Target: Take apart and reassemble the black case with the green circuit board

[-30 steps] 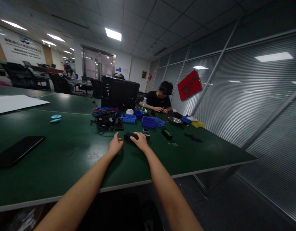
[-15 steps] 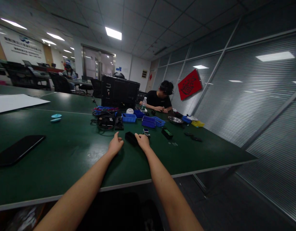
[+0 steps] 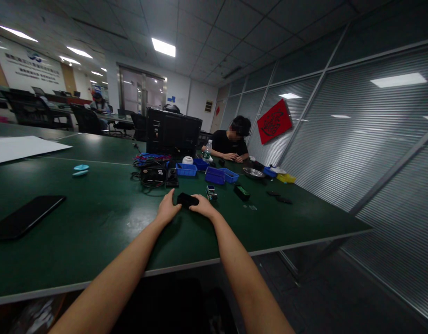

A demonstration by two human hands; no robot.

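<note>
A small black box (image 3: pixel 187 200) is on the green table between my hands. My right hand (image 3: pixel 202 205) grips its right end, thumb on the near side. My left hand (image 3: pixel 168 207) is at the box's left end, thumb by its near corner and fingers apart, pointing forward. Just beyond my right hand stands a small electronic module (image 3: pixel 211 192). Farther right lies a black case with a green board (image 3: pixel 242 192) in it. A black device with cables (image 3: pixel 153 175) sits beyond my left hand.
Blue bins (image 3: pixel 186 170), a monitor (image 3: pixel 173 132), a bottle (image 3: pixel 207 150) and a metal bowl (image 3: pixel 253 173) stand farther back. A person (image 3: pixel 231 140) sits across the table. At the left are a black slab (image 3: pixel 24 215) and teal pieces (image 3: pixel 81 170).
The black box has shifted left and turned more sideways, with my right hand moving left along with it. Its left end is now beside my left hand, and the module is more exposed.
</note>
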